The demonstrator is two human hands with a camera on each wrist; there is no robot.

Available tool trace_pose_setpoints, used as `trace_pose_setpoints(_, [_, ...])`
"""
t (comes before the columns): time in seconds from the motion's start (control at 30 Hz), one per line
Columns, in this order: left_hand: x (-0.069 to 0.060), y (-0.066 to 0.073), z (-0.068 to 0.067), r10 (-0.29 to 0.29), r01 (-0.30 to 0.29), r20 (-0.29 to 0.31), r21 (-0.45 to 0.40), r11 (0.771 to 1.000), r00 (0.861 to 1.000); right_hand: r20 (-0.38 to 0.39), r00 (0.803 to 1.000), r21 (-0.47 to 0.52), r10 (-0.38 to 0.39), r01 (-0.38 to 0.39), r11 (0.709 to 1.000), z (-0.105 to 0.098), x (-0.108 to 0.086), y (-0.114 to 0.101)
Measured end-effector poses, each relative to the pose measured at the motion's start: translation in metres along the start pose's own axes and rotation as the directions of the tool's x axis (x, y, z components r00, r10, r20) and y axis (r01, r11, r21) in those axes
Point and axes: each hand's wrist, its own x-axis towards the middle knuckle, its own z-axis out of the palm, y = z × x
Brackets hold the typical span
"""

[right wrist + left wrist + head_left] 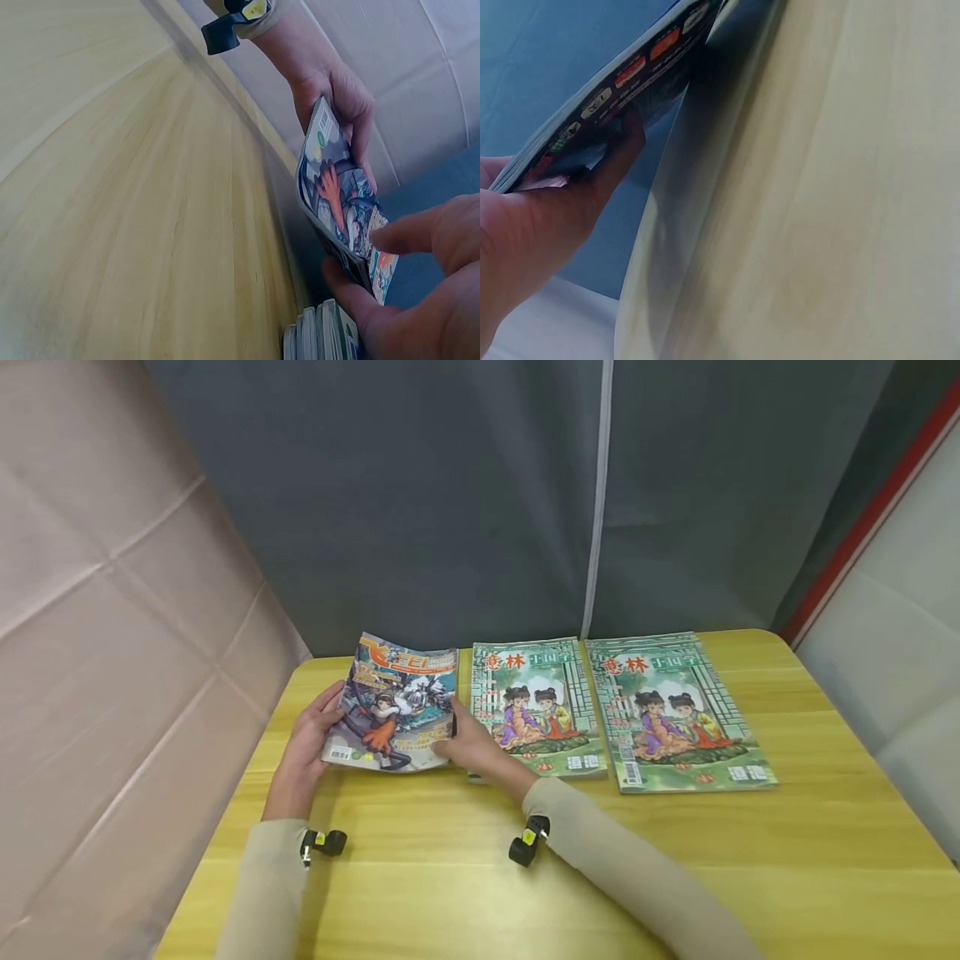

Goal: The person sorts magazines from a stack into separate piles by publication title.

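A magazine (397, 714) with a dark, colourful cartoon cover is held off the table at the left, cover up. My left hand (306, 745) grips its left edge. In the left wrist view, fingers of the left hand (547, 221) reach under the magazine (641, 79). At the right edge, my right hand (483, 747) pinches it; in the right wrist view, the thumb of the right hand (427, 292) lies over the cover and a finger goes beneath. The magazine (341, 195) bends slightly between both hands.
Right of the held magazine lies a stack of green magazines (547, 693), its layered edges showing in the right wrist view. Another green stack (675, 718) lies farther right. The yellow wooden table (420, 877) ends at a dark grey curtain (390, 510).
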Motion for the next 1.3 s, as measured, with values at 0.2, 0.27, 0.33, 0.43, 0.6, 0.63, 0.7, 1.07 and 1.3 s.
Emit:
trace_pose_setpoints(0.2, [0.005, -0.001, -0.005, -0.028, 0.029, -0.030, 0.051, 0.998, 0.999, 0.002, 1.000, -0.020, -0.004, 0.004, 1.000, 0.006, -0.001, -0.004])
trace_pose_setpoints(0.27, [0.006, -0.001, -0.007, -0.035, 0.038, -0.038, 0.081, 0.996, 0.999, 0.011, 1.000, -0.028, 0.003, -0.003, 1.000, 0.007, -0.001, -0.005])
trace_pose_setpoints(0.33, [0.007, -0.003, -0.009, -0.043, 0.050, -0.061, 0.125, 0.991, 0.997, 0.018, 1.000, -0.038, 0.012, -0.012, 0.999, 0.008, -0.002, -0.006])
trace_pose_setpoints(0.43, [0.011, -0.006, -0.011, -0.037, 0.061, -0.112, 0.224, 0.973, 0.993, 0.020, 0.999, -0.064, 0.027, -0.026, 0.998, 0.009, -0.003, -0.007])
trace_pose_setpoints(0.6, [0.016, -0.010, -0.012, 0.007, 0.073, -0.201, 0.386, 0.919, 0.979, 0.019, 1.000, -0.087, 0.017, -0.015, 0.996, 0.010, -0.006, -0.008])
trace_pose_setpoints(0.63, [0.016, -0.010, -0.012, 0.015, 0.075, -0.213, 0.405, 0.911, 0.977, 0.019, 1.000, -0.097, 0.011, -0.009, 0.995, 0.010, -0.007, -0.008])
trace_pose_setpoints(0.7, [0.017, -0.010, -0.011, 0.029, 0.074, -0.227, 0.435, 0.897, 0.974, 0.023, 1.000, -0.106, 0.004, -0.002, 0.994, 0.010, -0.009, -0.009])
trace_pose_setpoints(1.07, [0.012, -0.008, 0.009, 0.155, 0.066, -0.213, 0.767, 0.638, 0.965, -0.020, 0.987, -0.054, -0.158, 0.157, 0.986, -0.004, -0.028, -0.018])
trace_pose_setpoints(1.3, [0.010, -0.006, 0.040, 0.168, 0.014, -0.155, 0.775, 0.632, 0.974, -0.100, 0.980, 0.211, -0.172, 0.190, 0.959, -0.026, -0.027, -0.008])
